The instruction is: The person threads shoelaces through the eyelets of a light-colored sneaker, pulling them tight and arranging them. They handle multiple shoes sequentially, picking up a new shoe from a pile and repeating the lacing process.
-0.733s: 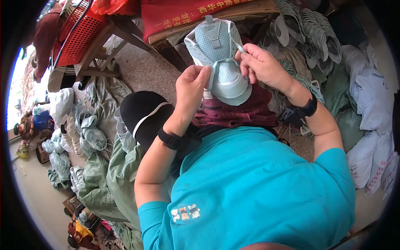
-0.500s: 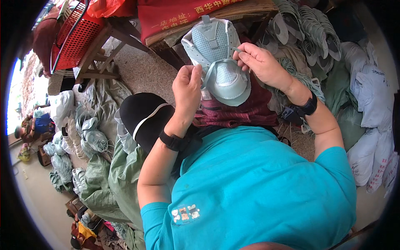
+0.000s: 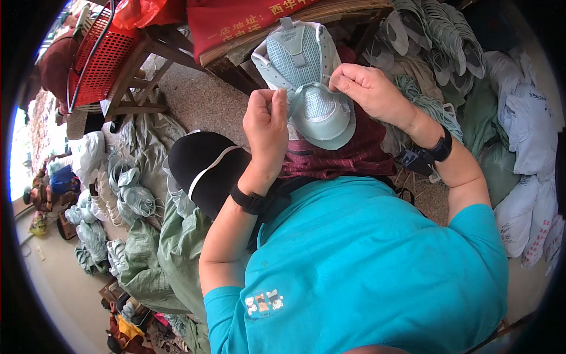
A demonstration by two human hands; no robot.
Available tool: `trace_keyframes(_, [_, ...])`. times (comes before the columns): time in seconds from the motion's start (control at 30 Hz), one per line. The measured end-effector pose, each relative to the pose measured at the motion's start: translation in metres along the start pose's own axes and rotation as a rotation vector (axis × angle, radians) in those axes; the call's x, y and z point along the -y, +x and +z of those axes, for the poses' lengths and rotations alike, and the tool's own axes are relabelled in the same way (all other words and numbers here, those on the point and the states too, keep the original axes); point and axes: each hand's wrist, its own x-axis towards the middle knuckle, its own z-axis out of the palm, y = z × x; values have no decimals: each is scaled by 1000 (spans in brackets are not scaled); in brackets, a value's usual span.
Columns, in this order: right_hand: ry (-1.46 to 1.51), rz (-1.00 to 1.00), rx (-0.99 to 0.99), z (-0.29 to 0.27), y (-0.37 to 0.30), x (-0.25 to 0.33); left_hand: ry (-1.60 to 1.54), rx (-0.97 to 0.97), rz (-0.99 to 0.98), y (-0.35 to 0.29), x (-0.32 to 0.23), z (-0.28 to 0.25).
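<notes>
A pale blue-green mesh sneaker upper [image 3: 321, 125] rests over my lap, its toe toward me and its tongue leaning on the table edge. A light green shoelace [image 3: 308, 87] crosses the lower end of its opening. My right hand [image 3: 372, 93] is closed at the right eyelet edge, thumb and finger pinching the lace there. My left hand [image 3: 265, 127] is closed beside the left edge, thumb against the fingers, with the lace running to it; the end itself is hidden.
Ahead stands a wooden table [image 3: 236, 53] with a red cloth [image 3: 236, 20]. A red basket [image 3: 100, 65] is at far left. Shoe uppers [image 3: 439, 41] and laces [image 3: 421, 97] lie right, near white bags [image 3: 530, 130]. A black rounded thing [image 3: 206, 165] and green sacks [image 3: 177, 253] are left.
My right hand has come in against the upper's right edge, and the bit of lace that stuck out from its fingers no longer shows. My left hand stays nearly in place.
</notes>
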Motion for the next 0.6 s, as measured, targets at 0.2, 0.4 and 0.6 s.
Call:
trace_keyframes(0.2, [-12, 103, 90, -4, 10, -5, -83, 131, -103, 3, 0, 0])
trace_keyframes(0.4, [-438, 9, -19, -4, 16, 18, -643, 363, -702, 19, -15, -19])
trace_keyframes(0.6, [-1026, -417, -33, 6, 22, 20, 303, 52, 208, 18, -5, 2])
